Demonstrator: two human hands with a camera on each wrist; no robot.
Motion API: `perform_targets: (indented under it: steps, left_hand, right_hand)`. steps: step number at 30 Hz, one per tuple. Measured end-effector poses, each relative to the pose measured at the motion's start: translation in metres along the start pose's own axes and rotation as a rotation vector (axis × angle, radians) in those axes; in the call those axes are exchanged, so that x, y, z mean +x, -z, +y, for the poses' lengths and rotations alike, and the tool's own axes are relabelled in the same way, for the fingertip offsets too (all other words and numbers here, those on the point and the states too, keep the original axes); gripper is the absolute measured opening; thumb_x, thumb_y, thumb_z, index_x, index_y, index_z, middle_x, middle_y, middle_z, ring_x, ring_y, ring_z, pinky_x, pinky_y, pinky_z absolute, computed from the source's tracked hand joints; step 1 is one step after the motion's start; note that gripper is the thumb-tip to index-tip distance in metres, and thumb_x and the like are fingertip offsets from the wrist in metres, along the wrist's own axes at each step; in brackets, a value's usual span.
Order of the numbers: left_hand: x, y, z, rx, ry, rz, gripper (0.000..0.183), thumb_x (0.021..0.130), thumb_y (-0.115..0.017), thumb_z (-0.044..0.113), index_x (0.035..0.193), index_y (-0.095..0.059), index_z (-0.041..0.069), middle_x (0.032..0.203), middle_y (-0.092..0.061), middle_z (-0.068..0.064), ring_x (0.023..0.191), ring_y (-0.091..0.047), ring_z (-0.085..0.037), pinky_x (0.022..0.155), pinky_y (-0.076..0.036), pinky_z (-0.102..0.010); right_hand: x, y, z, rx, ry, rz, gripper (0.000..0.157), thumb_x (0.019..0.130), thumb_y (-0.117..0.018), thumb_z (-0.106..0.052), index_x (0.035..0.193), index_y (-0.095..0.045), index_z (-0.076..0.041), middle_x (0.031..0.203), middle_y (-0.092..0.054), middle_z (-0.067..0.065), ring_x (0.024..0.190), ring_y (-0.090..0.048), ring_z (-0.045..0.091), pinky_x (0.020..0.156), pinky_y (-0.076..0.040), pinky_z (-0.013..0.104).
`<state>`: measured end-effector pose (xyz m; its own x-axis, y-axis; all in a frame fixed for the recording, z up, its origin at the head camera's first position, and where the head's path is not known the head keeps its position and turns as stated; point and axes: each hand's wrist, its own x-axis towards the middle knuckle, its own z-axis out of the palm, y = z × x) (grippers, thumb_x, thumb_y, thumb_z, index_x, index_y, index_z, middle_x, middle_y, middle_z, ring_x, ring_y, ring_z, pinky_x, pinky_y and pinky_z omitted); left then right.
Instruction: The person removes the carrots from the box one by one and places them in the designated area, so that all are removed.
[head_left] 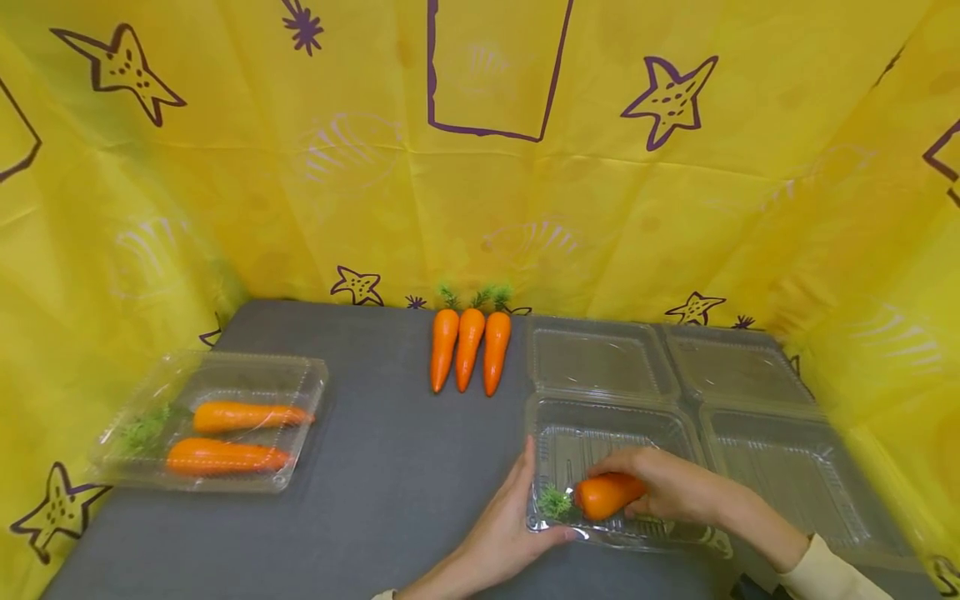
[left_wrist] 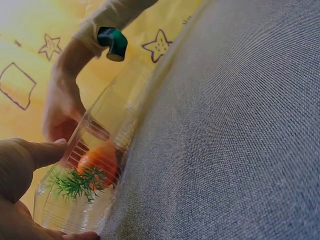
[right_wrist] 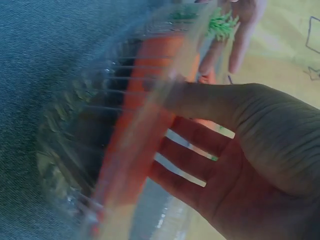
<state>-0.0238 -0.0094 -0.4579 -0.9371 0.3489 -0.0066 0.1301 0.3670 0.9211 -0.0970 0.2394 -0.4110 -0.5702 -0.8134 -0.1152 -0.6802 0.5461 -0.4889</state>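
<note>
An orange carrot point(head_left: 603, 497) with green leaves lies along the front side of a lidded clear plastic container point(head_left: 615, 414), whose lid is folded back. My right hand point(head_left: 660, 483) grips this carrot from above, thumb on the near side and fingers on the far side. In the right wrist view, the carrot point(right_wrist: 142, 105) shows partly through the clear wall. My left hand point(head_left: 510, 517) rests against the container's front left corner, its fingers straight along the left side and its thumb at the front. Leaves point(left_wrist: 80, 182) point towards that hand in the left wrist view.
Three carrots point(head_left: 470, 350) lie side by side at the back of the grey table point(head_left: 375, 517). On the left, a closed clear container point(head_left: 307, 375) holds two carrots. Another opened clear container point(head_left: 795, 475) stands at the right. A yellow patterned cloth point(head_left: 487, 200) surrounds the table.
</note>
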Motion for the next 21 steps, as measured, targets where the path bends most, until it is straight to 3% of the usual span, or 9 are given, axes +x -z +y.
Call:
perform_targets:
  steps: [12, 21]
  left_hand:
    - [0.0012, -0.0009, 0.0024, 0.023, -0.030, 0.006, 0.112, 0.080, -0.080, 0.036, 0.157, -0.006, 0.002, 0.160, -0.016, -0.021, 0.143, -0.024, -0.038, 0.115, -0.025, -0.053]
    - [0.0017, -0.0017, 0.0043, 0.019, -0.002, -0.004, 0.112, 0.080, -0.080, 0.035, 0.157, -0.005, 0.004, 0.161, -0.014, -0.019, 0.144, -0.023, -0.036, 0.115, -0.023, -0.052]
  right_hand:
    - [0.0003, -0.0085, 0.0053, -0.069, 0.046, 0.067, 0.052, 0.064, -0.084, 0.007, 0.111, -0.069, -0.009, 0.107, -0.071, 0.000, 0.096, -0.066, 0.017, 0.084, -0.057, 0.039]
    - [-0.0041, -0.0033, 0.0060, -0.165, 0.074, 0.204, 0.051, 0.059, -0.088, 0.003, 0.105, -0.070, -0.009, 0.102, -0.070, -0.001, 0.091, -0.067, 0.019, 0.081, -0.058, 0.039]
